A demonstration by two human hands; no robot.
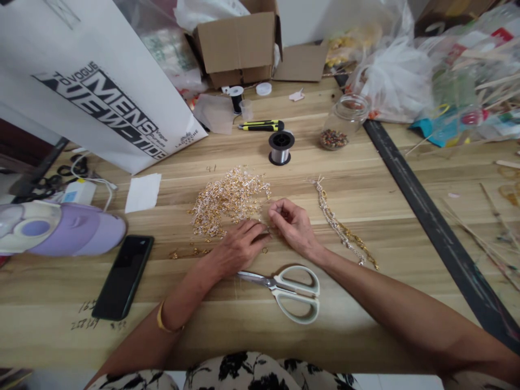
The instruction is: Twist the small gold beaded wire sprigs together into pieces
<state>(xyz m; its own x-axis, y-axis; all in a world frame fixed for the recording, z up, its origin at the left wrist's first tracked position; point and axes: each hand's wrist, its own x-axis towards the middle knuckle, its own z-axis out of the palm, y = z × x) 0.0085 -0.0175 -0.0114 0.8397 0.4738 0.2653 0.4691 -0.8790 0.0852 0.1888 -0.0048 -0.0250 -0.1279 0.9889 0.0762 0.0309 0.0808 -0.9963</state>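
In the head view my left hand (241,244) rests low over the table, at the near edge of a pile of small gold and silver metal pieces (229,197). Its fingertips are drawn together around something too small to name. Close beside it, my right hand (294,225) has thumb and forefinger pinched; what they grip cannot be made out. Cream-handled scissors (298,292) lie just below both hands, near my left wrist. To the right of my right hand are silver and gold chain-like strands (339,225).
Behind the hands are a wire spool (280,149), a yellow-black utility knife (262,125) and a glass jar (341,122) with beads. A phone (124,276), purple bottle (77,227) and large white box (109,81) stand left. Plastic bags (398,76) crowd the right rear.
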